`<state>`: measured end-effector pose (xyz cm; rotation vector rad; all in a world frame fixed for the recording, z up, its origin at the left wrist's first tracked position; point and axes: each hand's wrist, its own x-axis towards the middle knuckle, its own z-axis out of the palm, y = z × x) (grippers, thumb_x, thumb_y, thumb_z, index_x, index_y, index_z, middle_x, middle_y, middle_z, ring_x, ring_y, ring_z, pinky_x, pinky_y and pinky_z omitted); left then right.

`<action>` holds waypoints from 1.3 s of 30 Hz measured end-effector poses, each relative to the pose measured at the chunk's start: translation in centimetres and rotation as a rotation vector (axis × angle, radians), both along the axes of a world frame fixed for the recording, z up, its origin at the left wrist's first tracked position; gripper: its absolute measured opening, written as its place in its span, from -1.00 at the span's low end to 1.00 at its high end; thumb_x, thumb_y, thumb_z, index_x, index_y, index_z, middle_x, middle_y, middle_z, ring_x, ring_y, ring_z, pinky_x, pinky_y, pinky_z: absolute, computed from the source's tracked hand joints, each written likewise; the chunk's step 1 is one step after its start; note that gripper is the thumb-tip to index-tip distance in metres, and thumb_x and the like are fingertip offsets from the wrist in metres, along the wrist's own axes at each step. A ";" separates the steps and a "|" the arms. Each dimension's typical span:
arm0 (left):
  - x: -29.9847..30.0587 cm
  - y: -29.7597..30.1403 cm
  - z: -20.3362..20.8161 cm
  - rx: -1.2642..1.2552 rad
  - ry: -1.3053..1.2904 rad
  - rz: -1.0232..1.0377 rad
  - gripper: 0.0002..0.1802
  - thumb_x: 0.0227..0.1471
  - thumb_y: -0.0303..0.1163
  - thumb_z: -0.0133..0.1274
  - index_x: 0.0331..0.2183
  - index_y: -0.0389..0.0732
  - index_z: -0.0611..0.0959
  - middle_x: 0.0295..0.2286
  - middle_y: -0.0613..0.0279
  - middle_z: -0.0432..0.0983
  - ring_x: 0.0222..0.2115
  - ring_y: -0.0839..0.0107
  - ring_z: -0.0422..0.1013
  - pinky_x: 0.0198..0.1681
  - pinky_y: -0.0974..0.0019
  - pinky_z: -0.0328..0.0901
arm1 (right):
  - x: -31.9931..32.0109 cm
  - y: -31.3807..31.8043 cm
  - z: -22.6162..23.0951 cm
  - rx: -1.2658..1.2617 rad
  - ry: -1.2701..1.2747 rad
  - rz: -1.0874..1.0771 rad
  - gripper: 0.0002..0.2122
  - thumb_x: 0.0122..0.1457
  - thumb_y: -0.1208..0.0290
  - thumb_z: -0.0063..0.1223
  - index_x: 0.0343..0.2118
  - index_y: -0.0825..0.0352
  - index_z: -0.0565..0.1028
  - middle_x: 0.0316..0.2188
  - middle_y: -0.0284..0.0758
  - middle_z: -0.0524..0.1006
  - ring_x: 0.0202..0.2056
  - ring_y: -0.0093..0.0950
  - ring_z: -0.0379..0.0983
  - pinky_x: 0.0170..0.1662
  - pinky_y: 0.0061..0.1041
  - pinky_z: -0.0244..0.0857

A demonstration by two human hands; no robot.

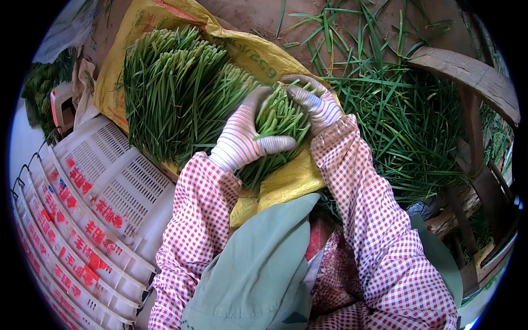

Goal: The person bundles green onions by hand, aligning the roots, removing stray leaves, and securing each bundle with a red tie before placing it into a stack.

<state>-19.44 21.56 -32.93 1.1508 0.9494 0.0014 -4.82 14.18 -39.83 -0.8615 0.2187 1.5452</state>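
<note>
My left hand (242,137), in a striped knit glove, curls round the left side of a bunch of garlic chives (279,114). From the right, my right hand (318,104) in a matching glove closes on the same bunch near its cut ends. Those pale ends point up and away from me, and the leaves hang toward me. Just left of the bunch, more chives (170,82) lie stacked in rows with their ends lined up. All of this rests on a yellow woven sack (294,179). Some fingertips are hidden behind the stalks.
White slotted plastic crates (118,192) with red markings stand stacked at the left. Loose green leaves (401,126) cover the ground on the right, beside a curved wooden frame (467,77). Grey-green cloth (253,269) is close below my forearms.
</note>
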 end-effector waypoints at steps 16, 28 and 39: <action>0.8 -2.0 -0.6 0.415 0.224 -0.069 -0.19 -0.32 -0.62 0.08 0.07 -0.28 0.25 -0.13 0.10 0.39 -0.09 0.36 0.32 0.03 0.37 0.19 | -2.5 0.1 -0.2 -0.100 -0.012 -0.124 -0.54 0.12 -0.07 -0.02 -0.26 0.34 0.48 -0.36 -0.32 0.52 -0.36 -0.50 0.45 -0.18 -0.52 0.33; 2.2 -4.6 -3.2 0.280 0.109 0.189 -0.59 -0.05 -0.31 0.02 -0.13 -0.24 0.41 -0.26 0.13 0.43 -0.23 0.32 0.38 -0.05 0.25 0.30 | -1.4 -0.8 1.2 -0.003 -0.209 0.092 -0.24 -0.37 0.50 0.48 -0.01 0.33 0.29 -0.15 -0.26 0.44 -0.13 -0.43 0.40 -0.01 -0.41 0.30; -0.7 -4.1 -1.8 0.450 0.256 -0.005 -0.37 -0.24 -0.35 0.21 -0.07 -0.20 0.37 -0.20 0.13 0.40 -0.16 0.33 0.33 -0.03 0.21 0.27 | -3.2 -1.9 3.4 0.016 -0.251 0.106 -0.29 -0.43 0.51 0.49 -0.09 0.30 0.33 -0.21 -0.36 0.44 -0.21 -0.53 0.40 -0.10 -0.48 0.35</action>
